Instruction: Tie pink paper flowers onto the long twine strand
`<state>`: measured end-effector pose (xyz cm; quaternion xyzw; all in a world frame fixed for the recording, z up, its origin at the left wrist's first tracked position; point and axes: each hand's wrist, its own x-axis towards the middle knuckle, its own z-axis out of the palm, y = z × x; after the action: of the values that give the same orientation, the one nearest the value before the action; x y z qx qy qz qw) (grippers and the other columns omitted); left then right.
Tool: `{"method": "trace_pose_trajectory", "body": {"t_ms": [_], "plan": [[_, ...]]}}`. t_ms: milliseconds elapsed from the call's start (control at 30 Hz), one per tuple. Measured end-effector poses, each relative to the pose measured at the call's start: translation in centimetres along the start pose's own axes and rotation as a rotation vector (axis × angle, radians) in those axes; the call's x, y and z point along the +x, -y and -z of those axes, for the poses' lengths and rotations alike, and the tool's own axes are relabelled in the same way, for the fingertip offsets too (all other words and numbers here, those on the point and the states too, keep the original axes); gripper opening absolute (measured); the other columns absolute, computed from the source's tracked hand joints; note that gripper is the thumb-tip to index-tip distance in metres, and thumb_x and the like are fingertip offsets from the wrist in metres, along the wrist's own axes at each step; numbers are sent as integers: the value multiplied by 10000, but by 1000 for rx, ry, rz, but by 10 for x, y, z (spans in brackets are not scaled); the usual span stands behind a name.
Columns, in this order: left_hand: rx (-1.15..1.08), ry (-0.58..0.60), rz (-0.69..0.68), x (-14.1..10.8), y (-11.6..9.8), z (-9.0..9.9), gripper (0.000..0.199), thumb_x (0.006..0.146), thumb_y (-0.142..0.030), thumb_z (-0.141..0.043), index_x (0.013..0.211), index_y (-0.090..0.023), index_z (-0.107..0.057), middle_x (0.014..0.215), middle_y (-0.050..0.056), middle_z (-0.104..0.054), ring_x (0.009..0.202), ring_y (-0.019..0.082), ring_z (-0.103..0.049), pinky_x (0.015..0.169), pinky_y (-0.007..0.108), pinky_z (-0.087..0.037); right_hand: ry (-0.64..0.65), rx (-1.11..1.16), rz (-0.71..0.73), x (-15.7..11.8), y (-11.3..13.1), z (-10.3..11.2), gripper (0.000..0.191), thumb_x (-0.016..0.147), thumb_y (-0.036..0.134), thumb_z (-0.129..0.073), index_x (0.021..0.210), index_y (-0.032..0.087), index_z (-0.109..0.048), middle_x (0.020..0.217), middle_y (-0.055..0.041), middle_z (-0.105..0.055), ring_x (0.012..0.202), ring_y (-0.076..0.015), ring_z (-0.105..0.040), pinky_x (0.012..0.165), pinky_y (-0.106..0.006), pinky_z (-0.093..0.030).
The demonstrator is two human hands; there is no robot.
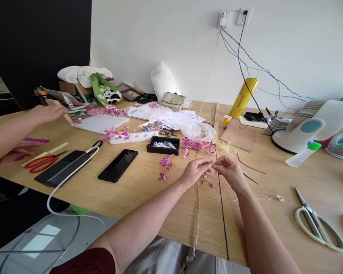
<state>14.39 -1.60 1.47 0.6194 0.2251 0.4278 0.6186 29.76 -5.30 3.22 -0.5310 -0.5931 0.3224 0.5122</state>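
Note:
My left hand [196,170] and my right hand [228,170] meet fingertip to fingertip above the table, both pinching a thin thread or stem too small to make out clearly. Under them hangs a twisted pale cord [198,213] that runs down over the table's front edge. Small pink flowers [211,185] show just beneath my fingers. To the left lies a pink flower sprig [166,163], and behind my hands is a larger pink bunch [197,144].
Scissors [314,220] lie at the right, near a white fan [300,129]. A black tray [163,145] and phone [118,165] are left of my hands. Another person's arm [20,127] reaches in at far left, near red-handled pliers [41,163].

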Motion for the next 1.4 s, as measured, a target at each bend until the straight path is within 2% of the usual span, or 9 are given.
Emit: {"method": "trace_pose_trajectory", "body": {"t_ms": [200, 333, 467, 533, 700, 933, 1100, 1200, 1400], "plan": [[228, -115, -136, 3, 1, 3, 218, 757, -338, -576, 655, -151, -622, 578, -8, -527, 588, 99, -456, 567, 220, -348, 69, 39, -55, -3, 6, -4, 249, 725, 424, -615, 701, 182, -560, 647, 1, -589, 576, -121, -520, 567, -260, -408], [104, -266, -65, 6, 5, 6, 303, 734, -406, -589, 589, -143, -553, 510, -38, -433, 517, 76, -373, 513, 215, -286, -251, -159, 91, -6, 13, -4, 262, 812, 432, -494, 807, 191, -597, 811, -39, -618, 782, -171, -557, 738, -308, -423], [-199, -404, 18, 11, 12, 12, 316, 679, -422, -647, 609, -140, -519, 513, -50, -406, 480, 52, -341, 476, 204, -253, -523, -390, 308, -14, 21, -10, 202, 772, 401, -558, 732, 204, -539, 689, -17, -549, 657, -155, -516, 669, -291, -422], [-323, -458, 41, 12, 14, 14, 325, 643, -420, -680, 628, -142, -513, 527, -51, -408, 479, 43, -340, 470, 196, -251, -439, -482, 333, -17, 22, -18, 212, 771, 389, -558, 666, 206, -533, 597, -2, -524, 556, -132, -481, 592, -270, -406], [-456, -467, 61, 12, 10, 15, 389, 631, -457, -683, 596, -152, -444, 521, -52, -390, 475, 39, -341, 467, 195, -266, 80, -467, 205, -17, 9, -48, 318, 827, 379, -447, 606, 216, -608, 510, -5, -557, 483, -140, -502, 494, -255, -391], [-556, -457, 64, 11, 7, 10, 358, 632, -432, -691, 659, -152, -469, 564, -49, -403, 502, 40, -362, 495, 191, -299, -155, -284, 36, -10, -6, -65, 318, 809, 388, -454, 977, 219, -665, 999, -93, -669, 874, -245, -621, 724, -357, -475], [-625, -459, 48, 10, 7, 6, 339, 670, -404, -666, 617, -153, -445, 551, -47, -395, 508, 45, -374, 525, 196, -324, -81, -32, -27, -18, -2, -74, 468, 856, 496, -355, 1159, 227, -589, 858, -64, -682, 736, -215, -626, 591, -336, -486], [-651, -457, 56, 10, 6, 6, 335, 680, -399, -660, 610, -152, -445, 536, -49, -395, 494, 44, -372, 514, 195, -317, -74, -17, -19, -17, -1, -76, 464, 848, 494, -387, 1195, 241, -565, 929, -71, -675, 861, -230, -618, 640, -346, -491], [-696, -372, 96, 5, 11, -2, 317, 641, -396, -703, 683, -144, -515, 532, -53, -422, 462, 37, -368, 470, 193, -302, -233, 74, -86, -9, 2, -69, 410, 800, 457, -493, 1108, 218, -619, 1203, -84, -582, 1098, -244, -521, 746, -338, -470]]}}
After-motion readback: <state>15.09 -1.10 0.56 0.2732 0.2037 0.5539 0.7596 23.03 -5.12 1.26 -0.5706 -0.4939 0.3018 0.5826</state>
